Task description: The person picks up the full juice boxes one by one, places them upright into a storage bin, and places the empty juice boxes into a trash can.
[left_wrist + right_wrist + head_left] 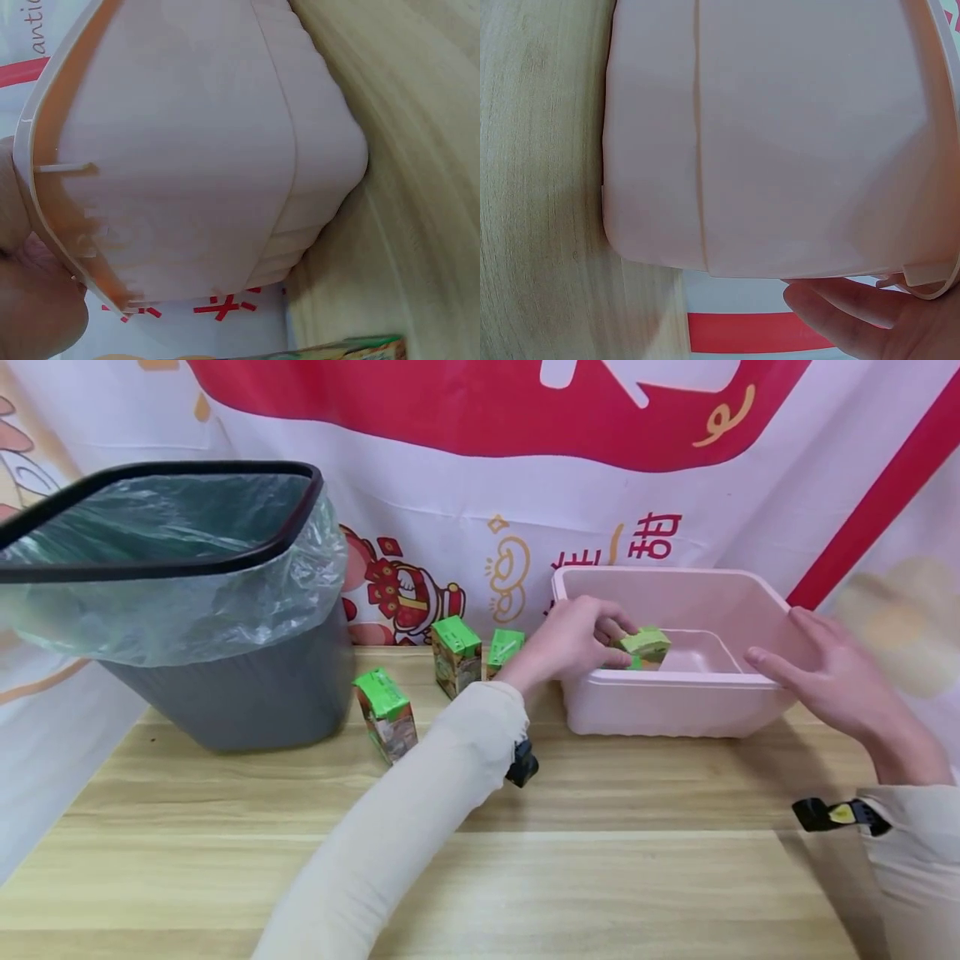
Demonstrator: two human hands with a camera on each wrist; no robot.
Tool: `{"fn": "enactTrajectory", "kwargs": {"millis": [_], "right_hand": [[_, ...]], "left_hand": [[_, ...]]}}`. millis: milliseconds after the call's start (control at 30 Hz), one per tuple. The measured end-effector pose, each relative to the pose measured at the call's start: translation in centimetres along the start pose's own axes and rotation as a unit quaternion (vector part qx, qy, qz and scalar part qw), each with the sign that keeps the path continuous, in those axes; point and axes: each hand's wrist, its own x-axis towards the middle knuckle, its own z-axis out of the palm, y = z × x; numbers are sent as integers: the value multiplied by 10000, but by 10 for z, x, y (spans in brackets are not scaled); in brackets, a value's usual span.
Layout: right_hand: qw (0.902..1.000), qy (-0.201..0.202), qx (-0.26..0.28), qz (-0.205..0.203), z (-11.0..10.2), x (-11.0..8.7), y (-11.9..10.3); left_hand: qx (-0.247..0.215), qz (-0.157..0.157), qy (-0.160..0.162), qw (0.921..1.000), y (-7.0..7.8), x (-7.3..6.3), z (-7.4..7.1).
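Observation:
A pink plastic bin (675, 703) stands on the table at the right. My left hand (573, 639) reaches over its left front rim and pinches a green-topped drink carton (649, 643) inside, thumb at the near side; the carton's lower part is hidden by the front wall. In the left wrist view, part of the left hand (37, 300) shows at the bin's rim. My right hand (847, 681) holds the right end of the bin, its thumb over the front rim. From the right wrist, its fingers (840, 311) lie along the outside of the wall, below the rim.
Left of the bin are more green-topped cartons: one behind (457, 656), one near the left wrist (504, 646), one further forward (386, 714). A grey trash can (247, 702) with a clear bag stands at the left. A printed cloth (450, 485) hangs behind the wooden table (585, 877).

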Motion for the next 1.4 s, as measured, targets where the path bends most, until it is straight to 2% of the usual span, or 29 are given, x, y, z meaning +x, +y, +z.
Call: {"fn": "enactTrajectory", "kwargs": {"millis": [100,233,433,567,667,733,800,933,1067,1133,1233,1300,1400], "right_hand": [[10000,-37,-8,30,0,0,1],[10000,-62,-22,72,1,1,2],[9998,-58,-28,165,2,0,3],[9997,-96,-70,221,2,-2,3],[9998,-79,-67,167,2,-3,4],[9998,-67,-91,153,2,-3,5],[9998,-48,-118,122,2,-3,5],[9998,-29,-151,117,2,-1,3],[9996,-17,-208,162,1,-1,1],[9994,-42,-229,250,-1,-2,0],[9989,-86,-253,377,-2,-4,-1],[9988,-92,-263,395,-2,-5,-2],[9987,-122,-295,401,-1,-3,-5]], "left_hand": [[-406,85,154,9990,-2,-3,2],[-718,221,447,9962,-4,-7,5],[-857,473,1000,9902,-4,-17,7],[-900,529,1318,9858,-1,-28,5],[-625,566,1615,9833,1,-38,1],[-263,546,1834,9812,2,-47,-3],[195,585,2110,9755,2,-57,-8],[821,680,2750,9555,-5,-79,-21],[1224,851,3441,9270,-16,-102,-34],[1460,966,3755,9101,-21,-113,-39],[1884,1150,4205,8800,-30,-128,-49],[2171,1255,4507,8567,-35,-140,-57],[2371,1344,4959,8245,-42,-157,-71]]}}
